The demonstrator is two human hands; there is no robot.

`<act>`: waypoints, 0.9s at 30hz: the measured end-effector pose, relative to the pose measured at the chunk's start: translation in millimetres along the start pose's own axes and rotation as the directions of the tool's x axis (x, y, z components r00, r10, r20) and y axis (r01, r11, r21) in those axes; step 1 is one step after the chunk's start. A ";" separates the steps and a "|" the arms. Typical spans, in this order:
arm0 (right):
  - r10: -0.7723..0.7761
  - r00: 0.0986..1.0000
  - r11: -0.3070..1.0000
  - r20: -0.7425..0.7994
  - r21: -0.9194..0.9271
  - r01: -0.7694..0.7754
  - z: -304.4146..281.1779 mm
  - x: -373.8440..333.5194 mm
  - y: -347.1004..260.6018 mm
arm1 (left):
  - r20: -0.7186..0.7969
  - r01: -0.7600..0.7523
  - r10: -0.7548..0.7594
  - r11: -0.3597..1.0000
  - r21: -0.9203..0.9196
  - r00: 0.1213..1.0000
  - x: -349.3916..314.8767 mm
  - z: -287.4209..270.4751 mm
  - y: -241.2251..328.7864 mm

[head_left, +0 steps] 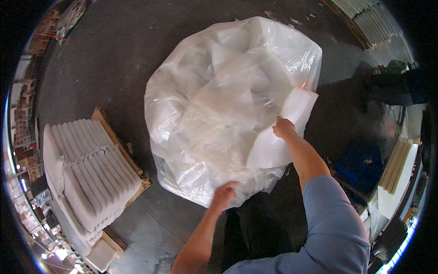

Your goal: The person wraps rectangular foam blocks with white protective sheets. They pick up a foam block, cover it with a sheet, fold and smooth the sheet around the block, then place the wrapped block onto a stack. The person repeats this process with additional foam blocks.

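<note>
A large clear plastic bag (210, 100) lies crumpled on the floor in front of me, with pale, soft-looking bulk showing through it. On its right side is a bent white foam sheet (271, 144), partly lying over the plastic. My right hand (284, 128) grips this sheet near its middle, fingers closed over the edge. Close to the bag's near edge is my left hand (223, 196), a little blurred, fingers loosely apart and nothing visible in them. Whether it touches the plastic is hard to make out.
At left, a stack of white padded slabs (96, 178) stands on a wooden pallet (121, 148). More stacked white sheets (376, 25) are at the far right. A person in dark clothing (397, 89) stands at right, near a blue item (358, 166) and foam blocks (394, 182).
</note>
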State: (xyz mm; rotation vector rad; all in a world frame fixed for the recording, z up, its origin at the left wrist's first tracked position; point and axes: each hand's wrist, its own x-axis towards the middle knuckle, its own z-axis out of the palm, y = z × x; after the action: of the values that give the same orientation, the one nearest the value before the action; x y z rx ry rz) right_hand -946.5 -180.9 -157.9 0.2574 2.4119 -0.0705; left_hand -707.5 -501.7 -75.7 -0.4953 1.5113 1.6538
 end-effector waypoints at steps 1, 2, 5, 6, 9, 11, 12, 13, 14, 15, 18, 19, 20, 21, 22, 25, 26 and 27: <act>0.007 0.999 0.999 -0.032 0.054 -0.006 11.9 -6.4 5.7 | 0.019 0.055 -0.058 0.992 0.110 0.998 -10.5 23.9 -8.9; 0.023 0.997 0.995 -0.077 0.102 -0.016 17.6 -14.7 13.0 | 0.043 0.092 -0.103 0.972 0.215 0.994 -20.3 41.6 -14.6; 0.122 0.975 0.950 -0.186 0.308 -0.060 19.3 -59.4 46.8 | 0.022 0.023 -0.031 0.956 0.293 0.999 -48.9 55.6 -26.8; 0.194 0.959 0.923 -0.209 0.369 -0.107 19.3 -75.3 67.8 | -0.022 0.065 -0.062 0.974 0.218 0.998 -52.4 51.1 -32.0; 0.244 0.868 0.878 -0.432 0.479 -0.008 24.0 -133.5 135.3 | -0.142 0.214 -0.204 0.975 0.056 0.969 -59.0 19.4 -25.0; 0.247 0.829 0.874 -0.502 0.485 0.034 18.0 -168.9 155.8 | -0.260 0.229 -0.206 0.972 0.059 0.943 -66.5 -15.7 -11.9; 0.254 0.834 0.851 -0.490 0.524 0.049 8.5 -182.4 157.4 | -0.318 0.168 -0.135 0.983 0.078 0.938 -69.5 -34.0 -10.9; 0.255 0.841 0.824 -0.477 0.562 0.068 0.6 -197.2 152.2 | -0.357 0.118 -0.085 0.990 0.073 0.930 -76.4 -51.0 -7.1; 0.265 0.844 0.799 -0.466 0.596 0.079 -6.1 -211.7 148.6 | -0.381 0.064 -0.033 0.996 0.068 0.924 -77.5 -60.8 0.7; 0.216 0.820 0.781 -0.530 0.598 0.181 -12.2 -222.4 141.0 | -0.383 0.064 -0.024 0.994 0.094 0.923 -80.2 -65.6 6.9; 0.098 0.770 0.765 -0.630 0.542 0.347 -33.3 -245.7 108.3 | -0.344 0.008 0.045 0.989 0.150 0.938 -86.2 -68.4 37.4; 0.044 0.762 0.725 -0.646 0.545 0.421 -45.8 -253.2 89.7 | -0.319 -0.034 0.078 0.989 0.142 0.945 -90.9 -61.8 43.9; -0.012 0.748 0.678 -0.664 0.544 0.494 -59.0 -264.2 69.0 | -0.297 -0.074 0.111 0.988 0.132 0.948 -96.2 -55.2 49.7; -0.055 0.790 0.658 -0.611 0.573 0.489 -72.6 -276.5 43.8 | -0.247 -0.109 0.129 0.990 0.092 0.960 -102.8 -46.6 57.9; -0.105 0.825 0.638 -0.555 0.599 0.484 -87.2 -291.5 18.5 | -0.193 -0.198 0.200 0.980 0.028 0.961 -109.1 -38.5 63.4; -0.220 0.881 0.535 -0.419 0.703 0.468 -115.1 -352.9 -51.9 | -0.099 -0.404 0.421 0.902 0.155 0.902 -141.1 -8.9 101.9; -0.192 0.872 0.373 -0.451 0.788 0.490 -107.5 -367.8 -70.3 | -0.080 -0.392 0.405 0.909 0.142 0.911 -156.0 2.3 121.1; -0.159 0.865 0.196 -0.476 0.843 0.500 -92.5 -381.0 -89.3 | -0.059 -0.379 0.389 0.916 0.132 0.919 -168.7 9.7 135.9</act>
State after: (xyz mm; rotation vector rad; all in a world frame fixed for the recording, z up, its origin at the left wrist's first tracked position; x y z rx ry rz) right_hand -744.3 -320.4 160.4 0.2592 2.2991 -1.9204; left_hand -712.1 -535.7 138.4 -0.2107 1.8477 1.8418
